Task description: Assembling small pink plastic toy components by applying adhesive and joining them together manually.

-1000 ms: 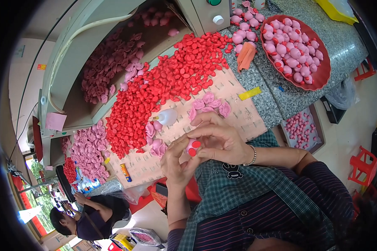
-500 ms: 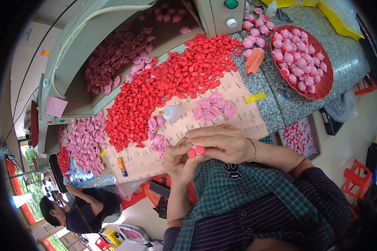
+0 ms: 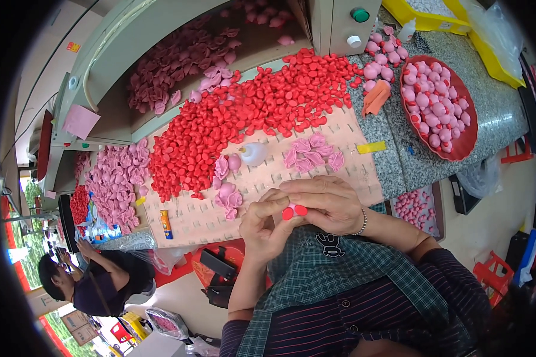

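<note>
Both of my hands meet at the near edge of the work mat, around a small pink piece with two red oval feet (image 3: 295,212). The feet face outward between my thumbs. My left hand (image 3: 262,229) pinches it from the left with thumb and fingers. My right hand (image 3: 330,205) is closed on it from the other side, its fingers curved over the top and hiding most of the pink part. Just beyond lie several pink petal-shaped shells (image 3: 312,153), a white squeeze bottle (image 3: 254,154) and more pink shells with a ball (image 3: 227,196).
A broad heap of red pieces (image 3: 250,101) covers the mat's (image 3: 262,187) far side, before a grey machine (image 3: 346,27). Pink shells (image 3: 116,184) pile up left. At right stands a red bowl (image 3: 471,143) of pink balls with red parts. Another person (image 3: 95,279) works at far left.
The view has shifted, so the bench and my hands sit a little further right. My hands keep their hold on the piece, whose red feet have turned slightly to lie more level.
</note>
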A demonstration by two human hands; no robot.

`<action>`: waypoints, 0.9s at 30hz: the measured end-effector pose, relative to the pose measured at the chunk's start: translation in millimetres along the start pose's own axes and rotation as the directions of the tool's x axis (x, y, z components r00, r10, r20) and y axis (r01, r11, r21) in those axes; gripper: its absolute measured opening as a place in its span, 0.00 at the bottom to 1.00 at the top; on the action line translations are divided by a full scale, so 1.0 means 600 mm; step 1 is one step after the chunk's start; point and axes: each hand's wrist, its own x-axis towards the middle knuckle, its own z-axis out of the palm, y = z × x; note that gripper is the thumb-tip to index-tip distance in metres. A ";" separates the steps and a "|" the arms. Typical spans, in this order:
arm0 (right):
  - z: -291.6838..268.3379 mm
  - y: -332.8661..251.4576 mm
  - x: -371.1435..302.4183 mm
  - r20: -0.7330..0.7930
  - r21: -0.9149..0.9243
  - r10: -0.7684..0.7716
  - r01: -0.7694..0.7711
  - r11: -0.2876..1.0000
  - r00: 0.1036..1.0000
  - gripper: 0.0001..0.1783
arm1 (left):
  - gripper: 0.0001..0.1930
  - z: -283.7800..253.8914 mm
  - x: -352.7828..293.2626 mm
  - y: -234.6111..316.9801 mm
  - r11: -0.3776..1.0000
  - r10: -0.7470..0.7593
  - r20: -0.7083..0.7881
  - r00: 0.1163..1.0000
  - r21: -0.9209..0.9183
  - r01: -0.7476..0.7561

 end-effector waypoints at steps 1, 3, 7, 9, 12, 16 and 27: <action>-0.005 -0.002 0.006 0.029 -0.014 -0.006 0.006 1.000 1.000 0.22 | 0.18 -0.003 -0.001 -0.006 1.000 0.010 0.004 1.000 -0.020 -0.009; -0.007 -0.001 0.009 0.057 -0.031 -0.010 0.012 0.999 0.998 0.22 | 0.18 -0.003 0.002 -0.010 0.999 0.019 0.010 1.000 -0.042 -0.018; -0.002 0.007 0.005 -0.004 -0.068 -0.015 0.015 0.998 1.000 0.21 | 0.18 0.010 0.017 -0.004 0.983 0.088 -0.065 0.994 0.165 -0.077; -0.003 0.011 0.003 -0.023 -0.100 -0.020 0.017 0.995 1.000 0.21 | 0.18 0.018 0.022 0.013 0.925 0.163 -0.091 0.982 0.361 -0.120; -0.003 0.021 -0.006 0.016 -0.058 -0.008 0.009 0.998 1.000 0.22 | 0.19 0.028 0.016 0.038 0.702 0.168 -0.075 0.983 0.709 -0.065; 0.003 0.026 -0.012 -0.005 -0.008 -0.040 0.040 0.999 0.999 0.24 | 0.18 0.026 0.014 0.041 0.791 0.130 -0.076 0.989 0.609 -0.058; -0.002 0.028 -0.012 0.065 -0.044 -0.177 0.180 0.983 0.982 0.28 | 0.14 0.024 0.041 0.090 0.696 0.058 0.056 0.997 0.714 -0.081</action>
